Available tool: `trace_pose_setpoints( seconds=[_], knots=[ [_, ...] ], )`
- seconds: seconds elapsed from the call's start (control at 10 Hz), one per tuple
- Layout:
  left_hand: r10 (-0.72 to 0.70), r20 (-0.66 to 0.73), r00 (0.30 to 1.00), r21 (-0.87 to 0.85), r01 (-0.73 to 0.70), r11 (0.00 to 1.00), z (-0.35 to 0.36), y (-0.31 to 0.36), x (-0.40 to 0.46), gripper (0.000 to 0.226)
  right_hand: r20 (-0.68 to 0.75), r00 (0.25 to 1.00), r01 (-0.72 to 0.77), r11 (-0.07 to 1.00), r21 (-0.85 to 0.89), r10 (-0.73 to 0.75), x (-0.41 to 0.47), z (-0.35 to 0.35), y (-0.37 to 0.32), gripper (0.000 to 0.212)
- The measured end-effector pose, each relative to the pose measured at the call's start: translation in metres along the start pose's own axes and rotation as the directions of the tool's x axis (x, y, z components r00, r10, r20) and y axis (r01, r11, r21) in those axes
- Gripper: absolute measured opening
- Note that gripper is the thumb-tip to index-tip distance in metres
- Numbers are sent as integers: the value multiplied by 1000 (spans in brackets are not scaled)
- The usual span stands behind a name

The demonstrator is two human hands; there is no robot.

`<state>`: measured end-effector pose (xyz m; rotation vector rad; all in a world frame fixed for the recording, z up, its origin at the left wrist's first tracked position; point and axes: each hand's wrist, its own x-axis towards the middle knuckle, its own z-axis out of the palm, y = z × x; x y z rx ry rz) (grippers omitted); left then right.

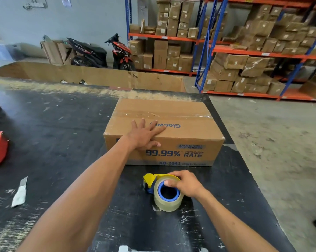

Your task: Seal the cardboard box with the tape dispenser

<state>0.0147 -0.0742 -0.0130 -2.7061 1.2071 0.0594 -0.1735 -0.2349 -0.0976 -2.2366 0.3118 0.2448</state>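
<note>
The left hand (144, 135) lay open, flat on the box (164, 131) at 12 o'clock; the right hand (186, 182) gripped the dispenser (162, 190) on the table (62, 142).

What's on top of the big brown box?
A left hand lies flat on the cardboard box, and clear tape runs across the top. The hand covers part of the blue word.

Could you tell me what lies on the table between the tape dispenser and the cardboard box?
Nothing: in the head view, only bare black table separates the tape dispenser from the cardboard box.
</note>
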Motion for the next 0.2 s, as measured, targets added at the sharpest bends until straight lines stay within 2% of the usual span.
trace_pose_setpoints(
  seconds=[0.1,0.2],
  knots=[
    [12,-10,1000,24,-12,1000,-3,-2,-2,73,-132,990,-41,996,79,51,-11,8,3,68],
    [50,-116,992,74,-42,996,5,-2,-3,73,-399,913,48,945,323,90,-48,24,15,59]
  ],
)
